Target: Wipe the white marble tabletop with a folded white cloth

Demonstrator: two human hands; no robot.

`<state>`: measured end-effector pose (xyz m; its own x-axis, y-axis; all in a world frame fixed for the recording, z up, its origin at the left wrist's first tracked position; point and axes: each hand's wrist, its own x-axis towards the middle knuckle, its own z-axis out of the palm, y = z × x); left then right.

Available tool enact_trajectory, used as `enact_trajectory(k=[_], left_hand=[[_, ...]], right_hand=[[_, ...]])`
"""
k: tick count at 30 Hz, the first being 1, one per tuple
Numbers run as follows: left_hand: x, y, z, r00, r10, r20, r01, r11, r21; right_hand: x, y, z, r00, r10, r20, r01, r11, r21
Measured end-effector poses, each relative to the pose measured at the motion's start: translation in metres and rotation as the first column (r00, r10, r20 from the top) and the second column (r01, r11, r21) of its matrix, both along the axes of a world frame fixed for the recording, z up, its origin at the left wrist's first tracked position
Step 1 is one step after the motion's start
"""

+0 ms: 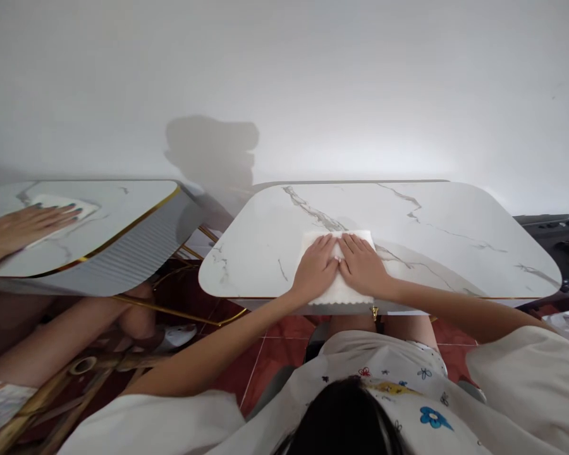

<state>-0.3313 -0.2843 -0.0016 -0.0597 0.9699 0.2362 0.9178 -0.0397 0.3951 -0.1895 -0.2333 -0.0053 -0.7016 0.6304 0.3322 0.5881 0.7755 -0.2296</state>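
Observation:
A white paper napkin (344, 292) with a scalloped front edge lies on the white marble-patterned tabletop (455, 221), close to its front edge. Flat on the left part of it rests my left hand (315, 268), fingers stretched forward. My right hand (364, 265) lies flat on the right part, its fingers straight too. The two hands nearly meet at the thumbs. Part of the napkin is hidden beneath them.
At the left, another person's hand (42, 224) lies on a white cloth or napkin (88, 207) on a second marble-patterned table (142, 196) with a gold edge. A white wall (360, 88) stands behind both tables. A dark object (562, 243) is at the right.

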Motion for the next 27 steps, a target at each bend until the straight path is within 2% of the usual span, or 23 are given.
enact_trajectory(k=[3,5,9,12,17,23,27], left_hand=[[0.014,-0.018,-0.004,0.998,-0.026,0.063,0.027,1.0,-0.006],[0.023,-0.021,-0.006,0.995,-0.035,0.092,0.036,0.999,-0.014],[0.032,-0.003,-0.005,0.995,-0.034,0.093,0.036,0.999,-0.017],[0.029,0.031,0.0,0.998,-0.044,0.047,0.044,0.999,0.003],[0.013,0.107,0.006,0.998,-0.061,-0.022,0.063,0.992,0.106],[-0.008,0.195,0.002,0.985,-0.115,-0.126,0.134,0.98,0.149],[-0.017,0.24,-0.001,0.98,-0.105,-0.171,0.129,0.983,0.131]], right_hand=[[0.021,-0.014,0.0,1.0,0.019,-0.001,-0.019,1.0,-0.017],[0.033,-0.015,0.0,1.0,0.022,0.011,-0.022,0.999,-0.03],[0.039,0.004,-0.001,1.0,0.011,0.02,-0.011,0.999,-0.03],[0.03,0.038,0.0,0.999,0.012,0.031,-0.012,1.0,-0.016],[0.008,0.114,0.003,0.997,0.004,0.073,-0.006,1.0,0.019],[-0.013,0.194,0.005,0.995,-0.043,0.086,0.04,0.999,0.032],[-0.023,0.237,0.005,0.994,-0.064,0.084,0.062,0.998,0.025]])
